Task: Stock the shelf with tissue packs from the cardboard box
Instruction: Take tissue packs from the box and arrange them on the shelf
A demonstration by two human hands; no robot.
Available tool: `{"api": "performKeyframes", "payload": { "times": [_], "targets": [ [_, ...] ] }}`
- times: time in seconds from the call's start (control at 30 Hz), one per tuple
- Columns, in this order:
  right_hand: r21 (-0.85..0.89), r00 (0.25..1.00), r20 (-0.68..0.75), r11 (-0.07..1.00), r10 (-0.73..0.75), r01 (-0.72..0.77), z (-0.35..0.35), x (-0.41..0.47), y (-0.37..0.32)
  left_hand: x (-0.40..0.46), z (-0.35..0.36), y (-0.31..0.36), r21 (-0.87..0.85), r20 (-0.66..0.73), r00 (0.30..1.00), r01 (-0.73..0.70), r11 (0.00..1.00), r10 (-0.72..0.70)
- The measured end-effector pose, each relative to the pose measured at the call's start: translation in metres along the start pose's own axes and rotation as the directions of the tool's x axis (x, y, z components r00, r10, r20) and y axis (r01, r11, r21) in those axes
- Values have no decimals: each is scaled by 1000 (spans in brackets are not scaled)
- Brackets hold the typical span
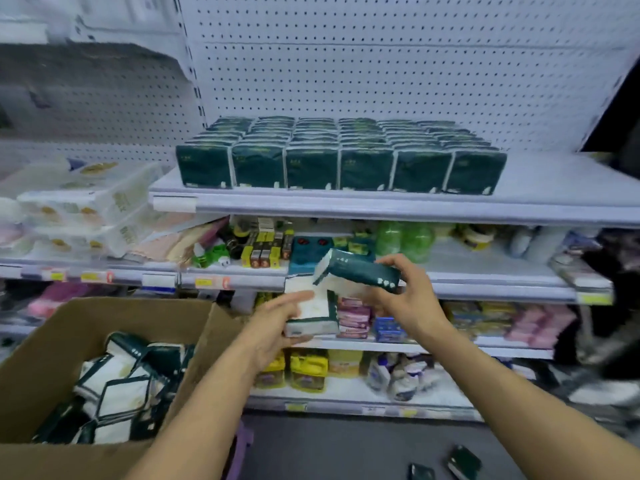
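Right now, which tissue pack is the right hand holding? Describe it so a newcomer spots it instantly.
Start at the top shelf with its rows of dark green packs, then drop to the two hands below. The right hand holds the upper pack. It is tilted, green face up, unlike the white-faced pack in the left hand.

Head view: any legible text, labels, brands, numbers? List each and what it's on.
None can be read; the frame is motion-blurred.
Dark green tissue packs on the top shelf: pale marks, illegible.
Pack in the right hand: small white marks, unreadable.
Pack in the left hand: print blurred.
Yellow price tags on the shelf edge: too blurred.
White roll packs at left: gold logos, unreadable.
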State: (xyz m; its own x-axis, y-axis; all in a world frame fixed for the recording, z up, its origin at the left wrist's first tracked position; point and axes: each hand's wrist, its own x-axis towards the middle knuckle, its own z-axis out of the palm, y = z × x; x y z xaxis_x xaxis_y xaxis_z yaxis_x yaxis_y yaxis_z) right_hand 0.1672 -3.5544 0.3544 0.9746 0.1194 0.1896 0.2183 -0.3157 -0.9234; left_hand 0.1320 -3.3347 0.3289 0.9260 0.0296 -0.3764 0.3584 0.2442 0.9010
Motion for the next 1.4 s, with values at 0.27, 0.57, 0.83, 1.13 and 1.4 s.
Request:
{"api": "performKeyframes", "payload": {
  "times": [0.27,0.57,0.83,1.13,1.4],
  "targets": [
    [-48,979,43,978,-200,202,-89,-6,10,12,106,30,125,129,991,-35,992,19],
    [276,980,-190,961,54,1,-142,42,-6,63,153,71,329,319,908,-375,867,272],
    [359,974,-130,924,187,-129,-190,90,-16,86,195,123,332,385,828,-537,776,408],
    [477,981,-155,878,115,-28,-227,126,-31,101,236,167,353,391,740,-670,653,548],
    [510,925,-369,851,87,124,-301,172,-14,131,276,201,405,286,687,-718,566,668]
  ]
}}
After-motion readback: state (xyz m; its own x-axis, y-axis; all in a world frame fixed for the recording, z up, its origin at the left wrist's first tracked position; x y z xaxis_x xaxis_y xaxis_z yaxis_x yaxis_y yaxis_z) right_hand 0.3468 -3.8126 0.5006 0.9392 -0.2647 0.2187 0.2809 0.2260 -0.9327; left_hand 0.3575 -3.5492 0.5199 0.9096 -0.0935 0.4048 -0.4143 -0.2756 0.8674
